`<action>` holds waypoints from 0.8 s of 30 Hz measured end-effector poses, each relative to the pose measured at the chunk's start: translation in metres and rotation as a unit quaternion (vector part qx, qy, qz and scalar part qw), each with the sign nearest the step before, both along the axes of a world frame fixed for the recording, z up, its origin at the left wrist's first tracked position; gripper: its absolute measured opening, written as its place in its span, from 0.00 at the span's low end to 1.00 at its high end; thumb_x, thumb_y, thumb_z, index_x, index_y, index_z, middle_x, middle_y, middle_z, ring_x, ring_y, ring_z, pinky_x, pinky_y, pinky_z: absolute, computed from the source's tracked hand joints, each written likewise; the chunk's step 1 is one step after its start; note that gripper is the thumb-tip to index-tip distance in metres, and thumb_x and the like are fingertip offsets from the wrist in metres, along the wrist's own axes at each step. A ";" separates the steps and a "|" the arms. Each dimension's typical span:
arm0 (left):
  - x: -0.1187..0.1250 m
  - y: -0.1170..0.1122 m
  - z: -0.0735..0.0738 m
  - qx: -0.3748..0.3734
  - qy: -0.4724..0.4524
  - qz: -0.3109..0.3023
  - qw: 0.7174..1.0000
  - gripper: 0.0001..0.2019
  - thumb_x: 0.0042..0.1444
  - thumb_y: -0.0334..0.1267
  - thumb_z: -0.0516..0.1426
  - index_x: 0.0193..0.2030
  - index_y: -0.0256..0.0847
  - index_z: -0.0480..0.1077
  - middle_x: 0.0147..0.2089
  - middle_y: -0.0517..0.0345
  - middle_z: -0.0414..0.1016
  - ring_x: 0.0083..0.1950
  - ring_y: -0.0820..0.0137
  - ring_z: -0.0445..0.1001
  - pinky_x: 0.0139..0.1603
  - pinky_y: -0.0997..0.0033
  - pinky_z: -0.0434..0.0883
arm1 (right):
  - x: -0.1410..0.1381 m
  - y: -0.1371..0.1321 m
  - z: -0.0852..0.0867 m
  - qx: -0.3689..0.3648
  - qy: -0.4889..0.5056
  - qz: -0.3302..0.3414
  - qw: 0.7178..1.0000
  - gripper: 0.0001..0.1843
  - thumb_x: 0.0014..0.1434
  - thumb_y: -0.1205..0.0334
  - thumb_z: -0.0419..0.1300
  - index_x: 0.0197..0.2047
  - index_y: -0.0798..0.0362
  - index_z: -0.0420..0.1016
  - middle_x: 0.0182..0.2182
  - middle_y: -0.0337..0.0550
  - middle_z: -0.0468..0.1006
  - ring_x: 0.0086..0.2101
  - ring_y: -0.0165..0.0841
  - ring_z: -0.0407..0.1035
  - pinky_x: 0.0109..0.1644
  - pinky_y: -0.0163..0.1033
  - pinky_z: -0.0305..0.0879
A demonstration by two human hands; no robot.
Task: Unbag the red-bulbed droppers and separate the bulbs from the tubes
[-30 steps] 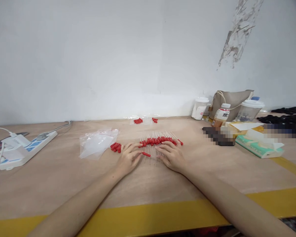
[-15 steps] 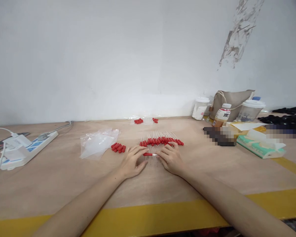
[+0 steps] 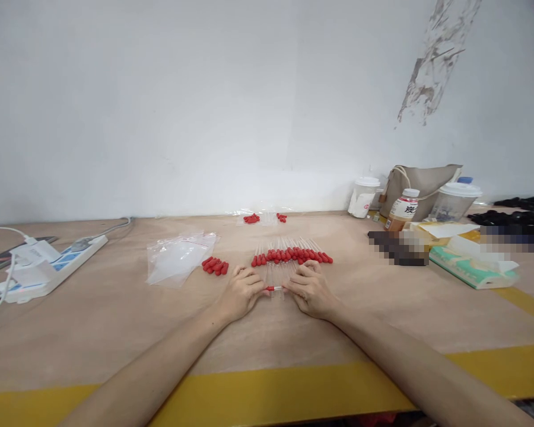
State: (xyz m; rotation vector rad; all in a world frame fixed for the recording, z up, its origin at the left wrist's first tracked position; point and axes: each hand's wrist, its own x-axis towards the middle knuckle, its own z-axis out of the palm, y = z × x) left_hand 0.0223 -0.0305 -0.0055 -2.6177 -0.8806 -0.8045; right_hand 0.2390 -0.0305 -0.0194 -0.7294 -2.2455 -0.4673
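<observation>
- Left edge, mid-height: a white power strip (image 3: pixel 73 261), its plugs and cables attached, angled across the tabletop (image 3: pixel 93 338).
- Left of centre: flat clear plastic bags (image 3: pixel 173 258), overlapping.
- Just right of the bags: a small cluster of red bulbs (image 3: pixel 215 266), lying side by side beyond the left hand.
- Centre, left side: the left hand (image 3: pixel 244 290), its thumb and fingers closed in a pinch on the red end of a slender piece (image 3: pixel 276 288).
- Centre of the frame: this slender piece, lying crosswise between the two hands, red end at the left fingertips, clear stem leading to the right fingertips.
- Centre, above the grip: a row of red-bulbed tubes (image 3: pixel 289 255), fanned out, their pale stems directed toward the top.
- Centre, right side: the right hand (image 3: pixel 311 290), fingertips drawn together on the clear end of the piece, knuckles near the row.
- Right, mid-height: a lidded cup (image 3: pixel 362 198), a labelled bottle (image 3: pixel 403 210) and a green tissue pack (image 3: pixel 471 264).
</observation>
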 end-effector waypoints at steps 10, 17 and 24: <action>-0.008 -0.002 -0.001 0.013 0.010 0.000 1.000 0.12 0.59 0.34 0.47 0.30 0.41 0.70 0.28 0.59 0.72 0.35 0.71 0.66 0.45 0.63 0.55 | 0.006 -0.001 -0.002 -0.005 0.009 -0.004 1.000 0.10 0.57 0.65 0.51 0.31 0.52 0.73 0.19 0.37 0.68 0.29 0.29 0.56 0.43 0.41 0.46; -0.049 0.007 0.023 -0.064 -0.170 0.100 0.978 0.11 0.58 0.39 0.48 0.39 0.41 0.70 0.35 0.56 0.69 0.37 0.70 0.67 0.38 0.70 0.65 | 0.021 0.007 -0.002 -0.058 0.125 -0.133 0.981 0.11 0.58 0.60 0.51 0.34 0.50 0.74 0.25 0.39 0.75 0.28 0.28 0.62 0.40 0.38 0.47; -0.090 0.030 0.037 -0.168 -0.288 0.296 0.895 0.19 0.54 0.41 0.45 0.48 0.37 0.68 0.39 0.52 0.63 0.40 0.67 0.68 0.43 0.66 0.67 | 0.011 0.012 0.001 -0.129 0.154 -0.218 0.955 0.07 0.53 0.67 0.50 0.34 0.53 0.68 0.28 0.40 0.75 0.31 0.31 0.67 0.39 0.37 0.48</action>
